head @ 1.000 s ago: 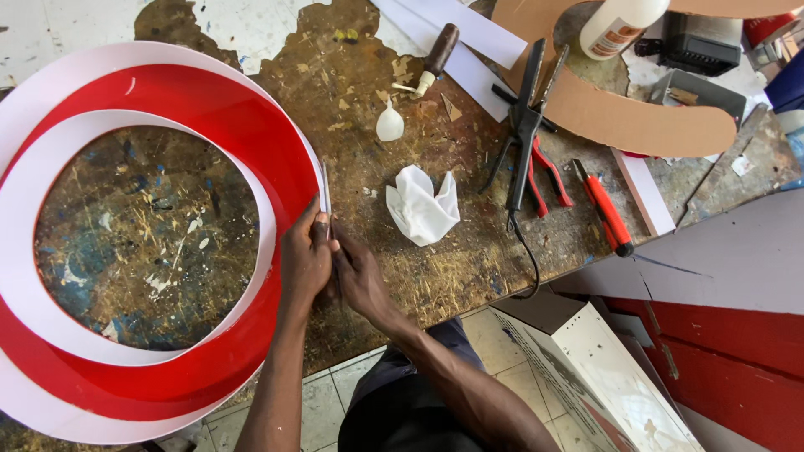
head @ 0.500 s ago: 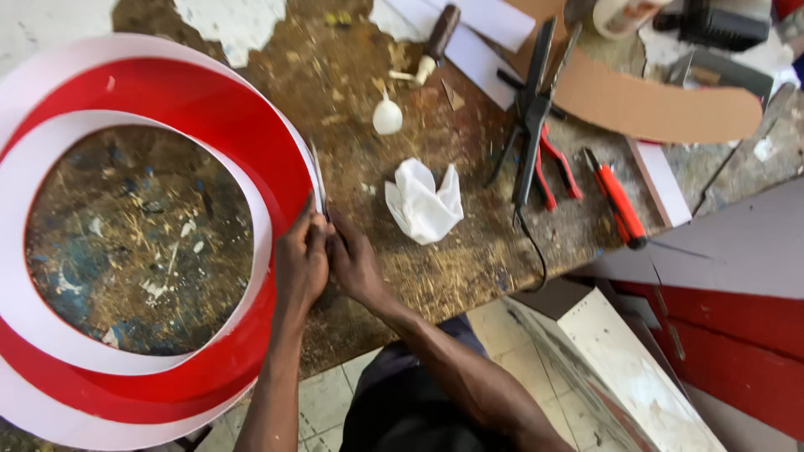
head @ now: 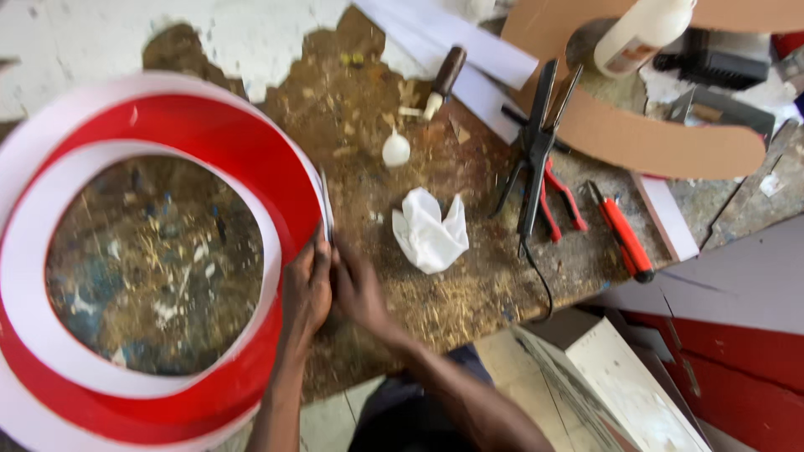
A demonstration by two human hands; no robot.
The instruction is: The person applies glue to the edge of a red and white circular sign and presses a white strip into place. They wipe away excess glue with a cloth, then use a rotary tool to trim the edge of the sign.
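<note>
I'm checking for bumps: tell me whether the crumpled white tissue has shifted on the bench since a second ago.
No. The crumpled white tissue sits in the same spot beside the black tool and right of the hands; only the camera shifted.

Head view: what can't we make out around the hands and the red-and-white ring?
- Fingertips of both hands: motion-blurred and overlapping at the ring's edge, so the grip is unclear.
- Red-and-white ring: left and bottom parts cut off by the frame edges.
- White bottle: top cut off by the upper edge.
- Crumpled white piece: paper or cloth, too blurred to tell.
</note>
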